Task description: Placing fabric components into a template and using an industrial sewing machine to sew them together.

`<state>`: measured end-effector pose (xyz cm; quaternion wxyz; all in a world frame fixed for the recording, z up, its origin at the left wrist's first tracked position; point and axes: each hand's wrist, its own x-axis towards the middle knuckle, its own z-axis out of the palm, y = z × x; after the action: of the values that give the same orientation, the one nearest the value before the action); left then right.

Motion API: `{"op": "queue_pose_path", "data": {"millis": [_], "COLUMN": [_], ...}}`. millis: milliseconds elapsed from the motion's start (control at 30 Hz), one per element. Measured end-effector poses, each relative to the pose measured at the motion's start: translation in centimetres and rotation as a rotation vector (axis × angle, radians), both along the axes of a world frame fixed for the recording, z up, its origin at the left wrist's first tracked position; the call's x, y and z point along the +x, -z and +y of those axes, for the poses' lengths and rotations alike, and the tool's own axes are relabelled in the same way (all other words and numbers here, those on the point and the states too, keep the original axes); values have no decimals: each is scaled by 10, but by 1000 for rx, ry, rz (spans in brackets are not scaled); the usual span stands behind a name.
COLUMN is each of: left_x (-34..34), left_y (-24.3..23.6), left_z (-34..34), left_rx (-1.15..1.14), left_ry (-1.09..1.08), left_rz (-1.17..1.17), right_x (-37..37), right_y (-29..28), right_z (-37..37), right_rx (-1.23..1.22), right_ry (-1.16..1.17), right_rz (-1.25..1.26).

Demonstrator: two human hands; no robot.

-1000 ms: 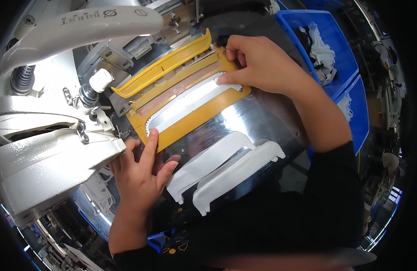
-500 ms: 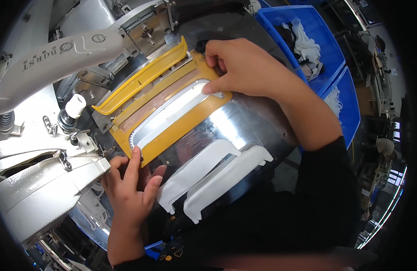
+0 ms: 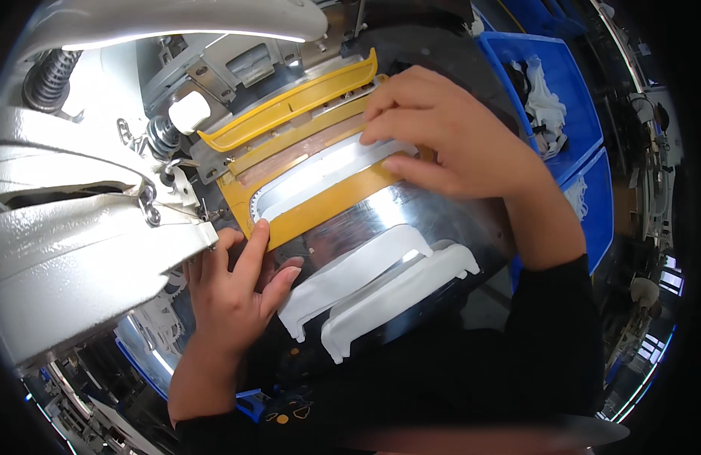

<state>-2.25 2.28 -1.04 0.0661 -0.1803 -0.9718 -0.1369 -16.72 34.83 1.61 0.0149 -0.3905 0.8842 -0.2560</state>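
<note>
A yellow sewing template (image 3: 311, 214) lies at a slant on the shiny metal table, with a raised yellow bar along its far side. In its long rounded slot sits a smooth white strip (image 3: 320, 176); small teeth show at the slot's left end. My left hand (image 3: 233, 292) is open, its index fingertip resting at the template's near left corner. Over the right end, my right hand (image 3: 457, 136) is open with fingers bent and thumb apart, the thumb at the slot's near edge. Two white curved padded pieces (image 3: 358, 269) (image 3: 400, 299) lie side by side nearer me.
A white sewing machine (image 3: 85, 265) takes up the left side, its arm reaching over the top left. Metal clamp parts (image 3: 248, 64) stand behind the template. Blue bins (image 3: 586, 106) at the right hold white and black cloth pieces.
My right hand's fingers have lifted off the template's far right corner and come in over the strip, the thumb moving to the near edge. My left index finger stays at the left end.
</note>
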Motion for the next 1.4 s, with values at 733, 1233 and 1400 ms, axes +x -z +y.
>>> {"op": "queue_pose_path", "data": {"millis": [733, 1233, 1400], "left_x": [6, 10, 14], "left_y": [0, -1, 0], "left_z": [2, 16, 13], "left_rx": [88, 309, 347], "left_ry": [106, 213, 187], "left_rz": [97, -114, -18], "right_x": [2, -43, -22], "right_y": [18, 18, 2], "right_z": [-30, 53, 16], "right_rx": [48, 167, -91], "right_ry": [-293, 573, 347], "right_rz": [155, 93, 143]}}
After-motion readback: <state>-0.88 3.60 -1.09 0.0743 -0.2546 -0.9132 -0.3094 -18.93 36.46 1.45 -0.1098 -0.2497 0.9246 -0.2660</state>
